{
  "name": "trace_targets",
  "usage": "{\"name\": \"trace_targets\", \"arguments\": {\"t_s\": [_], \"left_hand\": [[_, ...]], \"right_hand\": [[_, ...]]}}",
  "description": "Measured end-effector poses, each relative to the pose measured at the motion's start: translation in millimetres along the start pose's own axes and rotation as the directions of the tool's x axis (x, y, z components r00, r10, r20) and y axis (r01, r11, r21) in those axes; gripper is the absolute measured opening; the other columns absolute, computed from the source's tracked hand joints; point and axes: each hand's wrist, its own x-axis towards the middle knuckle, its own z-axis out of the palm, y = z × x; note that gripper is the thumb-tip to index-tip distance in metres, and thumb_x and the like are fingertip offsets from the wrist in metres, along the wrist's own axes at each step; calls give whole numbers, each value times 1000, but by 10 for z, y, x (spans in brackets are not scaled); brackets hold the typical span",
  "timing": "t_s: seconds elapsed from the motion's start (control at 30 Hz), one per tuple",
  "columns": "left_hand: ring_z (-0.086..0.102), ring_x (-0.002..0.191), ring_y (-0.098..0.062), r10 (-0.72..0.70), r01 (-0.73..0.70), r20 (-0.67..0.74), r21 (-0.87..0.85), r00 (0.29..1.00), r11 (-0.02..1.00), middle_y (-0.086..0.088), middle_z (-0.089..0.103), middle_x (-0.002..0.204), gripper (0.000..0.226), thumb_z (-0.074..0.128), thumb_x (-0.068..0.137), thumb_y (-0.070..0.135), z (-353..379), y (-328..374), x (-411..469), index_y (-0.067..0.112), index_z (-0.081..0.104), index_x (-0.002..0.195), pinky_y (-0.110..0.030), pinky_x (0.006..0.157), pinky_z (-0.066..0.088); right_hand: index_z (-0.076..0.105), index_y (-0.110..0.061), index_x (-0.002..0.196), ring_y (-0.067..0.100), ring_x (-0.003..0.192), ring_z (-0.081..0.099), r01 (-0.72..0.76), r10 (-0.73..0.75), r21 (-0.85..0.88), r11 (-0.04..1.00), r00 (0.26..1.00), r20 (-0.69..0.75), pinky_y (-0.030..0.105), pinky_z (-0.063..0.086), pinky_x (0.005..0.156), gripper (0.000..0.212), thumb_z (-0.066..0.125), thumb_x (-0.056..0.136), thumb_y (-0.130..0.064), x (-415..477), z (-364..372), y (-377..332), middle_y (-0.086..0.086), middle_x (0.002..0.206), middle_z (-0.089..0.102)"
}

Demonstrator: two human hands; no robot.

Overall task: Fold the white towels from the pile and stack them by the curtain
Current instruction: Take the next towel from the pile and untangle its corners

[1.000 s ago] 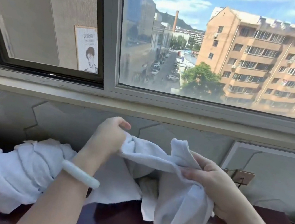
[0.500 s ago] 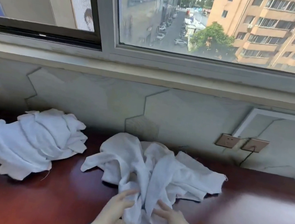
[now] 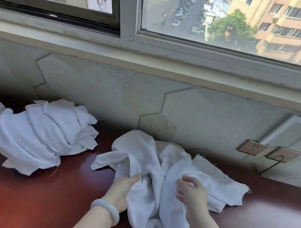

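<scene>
On dark red table (image 3: pixel 46 205) just beside pile (image 3: pixel 40 137), clamping left grip (image 3: pixel 125 187) on crumpled towel (image 3: pixel 140 151), holding right grip (image 3: pixel 190 193) apart above it, likely hunting corners to spread flat.

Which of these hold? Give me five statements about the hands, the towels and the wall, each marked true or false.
1. The left hand grips the towel in front of the person. True.
2. A pale bangle sits on the right wrist. False: the bangle is on the left wrist.
3. A crumpled pile of towels lies on the table, left of the gripped towel and apart from it. True.
4. The gripped towel is folded flat. False: it is bunched and creased.
5. Two wall sockets sit side by side on the right. True.
</scene>
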Motion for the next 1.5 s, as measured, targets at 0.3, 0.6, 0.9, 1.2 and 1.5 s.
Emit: {"name": "trace_targets", "arguments": {"t_s": [0.3, 0.6, 0.9, 1.2, 1.5], "left_hand": [[67, 80, -22, 360, -378, 128, 434, 924, 818, -12, 68, 84, 11, 63, 84, 6, 397, 407, -438, 4, 67, 94, -30, 72, 53], [58, 88, -33, 421, -509, 300, 352, 856, 785, -16, 61, 90, 14, 47, 77, -7, 387, 474, -694, -8, 58, 85, -36, 77, 50], [71, 83, -41, 35, -25, 232, -44, 972, 999, -34, 67, 100, 34, 55, 96, 11, 234, 381, -740, -17, 60, 114, -37, 59, 58], [70, 98, -23, 536, -658, 406, 273, 740, 702, -12, 74, 100, 31, 69, 77, 15, 475, 743, -1065, 11, 73, 107, -34, 88, 55], [67, 96, -40, 53, -9, 264, -165, 963, 986, -33, 64, 111, 30, 51, 94, 13, 304, 566, -954, -9, 60, 113, -42, 80, 55]], "right_hand": [[58, 5, 112, 26, 73, 56, 29, -18, -157, 987, 997, 72, 33, 49, 61, 27, 61, 86, -1, -128, 134, -81, 12, 87, 61], [71, -26, 100, 7, 67, 60, 434, -392, -4, 901, 818, 420, 22, 44, 58, 34, 57, 74, -8, -859, 237, -596, 3, 75, 69], [59, -47, 111, 7, 78, 56, 356, -247, -281, 891, 901, 358, 10, 42, 68, 50, 65, 76, -12, -915, 318, -333, -4, 89, 53], [74, -4, 85, 18, 73, 60, 356, -371, 159, 921, 925, 80, 35, 47, 70, 22, 62, 93, -21, -972, 284, -770, 20, 79, 70], [68, -7, 97, 36, 93, 68, 250, -266, 93, 964, 932, 248, 55, 52, 87, 36, 69, 76, -37, -970, 412, -643, 19, 94, 71]]}}
